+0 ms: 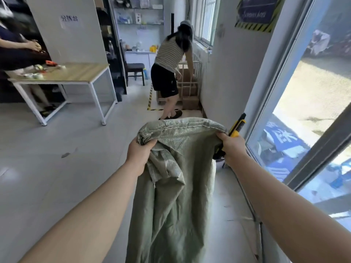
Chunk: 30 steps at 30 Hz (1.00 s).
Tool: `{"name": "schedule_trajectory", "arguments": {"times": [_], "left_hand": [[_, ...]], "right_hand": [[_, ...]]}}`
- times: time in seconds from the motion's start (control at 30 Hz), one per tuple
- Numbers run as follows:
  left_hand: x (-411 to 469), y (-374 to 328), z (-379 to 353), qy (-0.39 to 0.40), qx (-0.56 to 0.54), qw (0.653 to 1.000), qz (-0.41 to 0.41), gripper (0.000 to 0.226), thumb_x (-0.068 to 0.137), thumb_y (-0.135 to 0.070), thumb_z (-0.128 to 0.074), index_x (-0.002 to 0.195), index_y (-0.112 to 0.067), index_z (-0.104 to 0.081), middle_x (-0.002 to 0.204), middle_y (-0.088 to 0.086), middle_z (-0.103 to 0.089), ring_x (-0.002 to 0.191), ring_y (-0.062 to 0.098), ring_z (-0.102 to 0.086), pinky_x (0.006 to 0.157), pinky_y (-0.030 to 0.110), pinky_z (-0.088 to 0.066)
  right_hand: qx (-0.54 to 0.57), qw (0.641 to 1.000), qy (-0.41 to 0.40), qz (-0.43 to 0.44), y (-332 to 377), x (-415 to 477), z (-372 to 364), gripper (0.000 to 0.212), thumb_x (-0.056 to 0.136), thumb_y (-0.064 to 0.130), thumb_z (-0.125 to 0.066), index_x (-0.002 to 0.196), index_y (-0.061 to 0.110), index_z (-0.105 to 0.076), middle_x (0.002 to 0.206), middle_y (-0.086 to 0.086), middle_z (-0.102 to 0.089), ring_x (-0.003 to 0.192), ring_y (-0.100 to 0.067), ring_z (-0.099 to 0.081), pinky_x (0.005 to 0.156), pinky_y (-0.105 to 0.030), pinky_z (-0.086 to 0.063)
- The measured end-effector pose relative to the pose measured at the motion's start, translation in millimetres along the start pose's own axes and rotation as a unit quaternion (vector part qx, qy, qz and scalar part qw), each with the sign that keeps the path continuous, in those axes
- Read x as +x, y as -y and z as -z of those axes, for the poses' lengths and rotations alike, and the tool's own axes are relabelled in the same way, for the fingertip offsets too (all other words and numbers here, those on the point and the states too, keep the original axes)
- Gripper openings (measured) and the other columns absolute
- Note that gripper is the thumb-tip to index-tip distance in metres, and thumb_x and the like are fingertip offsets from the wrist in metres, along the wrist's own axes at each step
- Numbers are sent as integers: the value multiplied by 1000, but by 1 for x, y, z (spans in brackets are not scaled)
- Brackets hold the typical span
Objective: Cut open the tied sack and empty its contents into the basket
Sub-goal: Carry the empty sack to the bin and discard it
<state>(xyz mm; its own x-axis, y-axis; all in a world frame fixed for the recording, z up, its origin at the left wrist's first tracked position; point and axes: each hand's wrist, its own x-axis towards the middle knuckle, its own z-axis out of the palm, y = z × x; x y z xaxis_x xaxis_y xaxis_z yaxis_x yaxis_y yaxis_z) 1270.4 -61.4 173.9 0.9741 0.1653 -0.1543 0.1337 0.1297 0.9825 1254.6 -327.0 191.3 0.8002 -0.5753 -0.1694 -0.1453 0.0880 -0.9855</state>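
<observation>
Sack: limp green, hanging between our arms above the floor, stitched end uppermost.
Left grip: we clamp its left corner.
Right grip: we clamp its right corner plus the knife.
Knife: yellow-black, sticking up from that grip.

**One sign reads whole, one in part**

A paper sheet stuck on the white partition reads "分拣台" in dark characters. Far right of the partition, high up, a blue sign with a yellow-and-black striped border ends in "Area" — the word before it is blurred. Lower right of the partition, a blue banner bears large white characters — too distorted to read.
</observation>
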Motion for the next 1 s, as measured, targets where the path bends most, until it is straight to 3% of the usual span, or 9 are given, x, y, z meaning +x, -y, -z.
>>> {"name": "schedule_trajectory", "arguments": {"times": [0.1, 0.2, 0.33, 0.43, 0.6, 0.9, 1.0], "left_hand": [[47, -8, -5, 27, -10, 999, 30, 21, 67, -13, -66, 88, -11, -66, 90, 12, -70, 83, 29, -67, 79, 39, -53], [97, -6, -13, 26, 24, 999, 40, 14, 65, -5, -53, 77, -11, -57, 76, 13, -58, 73, 28, -58, 69, 35, -47], [176, 1, -25, 16, 68, 998, 4, 31, 78, 0, -54, 101, -18, -66, 102, 11, -69, 95, 29, -65, 89, 43, -54], [235, -4, -38, -4, 82, 997, -1, 36, 83, 0, -58, 116, -15, -62, 108, 6, -67, 101, 26, -63, 87, 37, -52], [327, -16, -60, -20, 74, 997, 1, 38, 82, 0, -63, 114, -20, -62, 107, 5, -68, 101, 26, -64, 92, 41, -53], [489, -37, -86, -14, 70, 997, 2, 37, 80, -5, -70, 112, -19, -60, 102, 4, -67, 97, 26, -65, 89, 42, -54], [541, -48, -96, 12, 63, 998, -4, 35, 79, -5, -71, 108, -21, -60, 100, 4, -68, 95, 27, -66, 88, 44, -55]], "right_hand": [[0, 1000, -9, -12, -2, 35, -30, 17, 81, 19, -72, 76, 13, -57, 79, -9, -65, 81, -31, -66, 77, -42, -57], [-5, 1000, -11, -18, -4, 73, -60, 17, 83, 19, -71, 76, 13, -57, 78, -8, -64, 78, -28, -64, 77, -41, -57], [-5, 1000, -8, -23, -2, 137, -101, 15, 83, 17, -69, 80, 9, -57, 79, -10, -63, 75, -28, -62, 74, -41, -56], [-3, 1000, -5, -21, 7, 189, -136, 14, 84, 16, -68, 86, 7, -58, 77, -8, -61, 72, -27, -60, 68, -37, -53], [-4, 1000, -2, -7, 30, 269, -194, 15, 85, 13, -67, 74, 13, -57, 72, -4, -60, 72, -24, -59, 73, -39, -52], [-1, 999, -30, 11, 57, 381, -283, 22, 86, 12, -66, 69, 15, -51, 66, -2, -56, 61, -19, -55, 59, -31, -49], [13, 998, -56, 16, 69, 414, -307, 22, 85, 13, -68, 69, 16, -52, 67, -2, -58, 64, -23, -58, 69, -39, -53]]}}
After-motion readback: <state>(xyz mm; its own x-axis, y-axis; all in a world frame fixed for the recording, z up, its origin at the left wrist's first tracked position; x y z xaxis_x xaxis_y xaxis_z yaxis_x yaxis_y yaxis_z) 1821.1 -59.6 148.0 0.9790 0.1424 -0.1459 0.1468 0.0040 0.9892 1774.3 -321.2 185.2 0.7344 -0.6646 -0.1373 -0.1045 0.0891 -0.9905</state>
